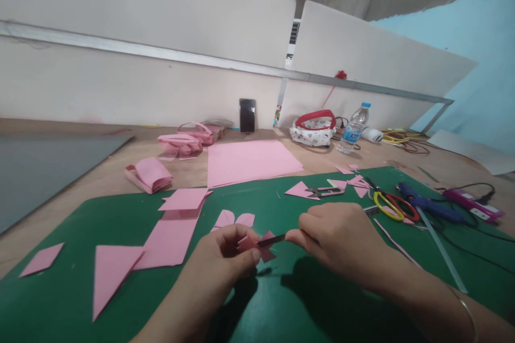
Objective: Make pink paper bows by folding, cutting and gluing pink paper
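My left hand [225, 254] pinches a small folded pink paper piece [257, 246] just above the green cutting mat [120, 300]. My right hand [338, 236] is closed round a thin dark tool [271, 240] whose tip rests on that paper piece. Both hands meet near the middle of the mat. Two rounded pink petal shapes [234, 219] lie just behind my left hand.
Pink paper offcuts [173, 236] and triangles [108, 273] lie left on the mat; a pink sheet [249, 161] lies behind. Scissors [390, 203], a blue glue gun [426, 204], thread snips [324, 191], a metal ruler [442, 252], a water bottle [354, 128], a phone [247, 115] and folded pink baskets [181, 144] surround.
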### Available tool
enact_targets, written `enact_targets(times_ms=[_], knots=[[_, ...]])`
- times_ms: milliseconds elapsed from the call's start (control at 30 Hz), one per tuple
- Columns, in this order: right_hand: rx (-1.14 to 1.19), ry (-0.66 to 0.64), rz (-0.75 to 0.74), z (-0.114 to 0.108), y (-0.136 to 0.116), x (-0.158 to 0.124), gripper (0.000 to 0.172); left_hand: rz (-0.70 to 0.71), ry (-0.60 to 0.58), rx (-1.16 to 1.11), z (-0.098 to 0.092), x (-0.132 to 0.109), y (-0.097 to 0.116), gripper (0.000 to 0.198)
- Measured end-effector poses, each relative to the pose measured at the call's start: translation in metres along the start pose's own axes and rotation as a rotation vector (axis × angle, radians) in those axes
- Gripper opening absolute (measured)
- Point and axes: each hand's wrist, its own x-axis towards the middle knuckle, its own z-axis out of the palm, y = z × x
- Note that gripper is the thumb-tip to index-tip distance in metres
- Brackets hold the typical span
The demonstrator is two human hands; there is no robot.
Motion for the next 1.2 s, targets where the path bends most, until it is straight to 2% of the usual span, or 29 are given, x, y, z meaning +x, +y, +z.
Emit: enact_targets(times_ms=[233, 467, 633, 800, 1000, 1200], knots=[[0.021, -0.018, -0.009, 0.002, -0.001, 0.000, 0.042, -0.003, 0.044, -0.036, 0.000, 0.004, -0.006, 0.029], [0.020, -0.016, 0.003, 0.004, -0.002, -0.003, 0.041, -0.004, 0.065, -0.004, 0.002, 0.001, 0.001, 0.024], [0.027, -0.025, 0.010, 0.005, -0.001, -0.002, 0.042, -0.052, 0.007, 0.003, 0.001, 0.000, 0.005, 0.023], [0.008, -0.018, 0.014, 0.005, -0.001, -0.003, 0.042, -0.054, 0.024, 0.025, 0.001, 0.001, 0.003, 0.021], [0.005, -0.019, 0.037, 0.006, -0.004, -0.002, 0.042, -0.033, 0.005, -0.049, 0.002, 0.003, 0.002, 0.020], [0.040, -0.051, 0.072, 0.006, -0.004, -0.001, 0.044, 0.021, 0.038, 0.058, 0.000, 0.002, 0.002, 0.021]])
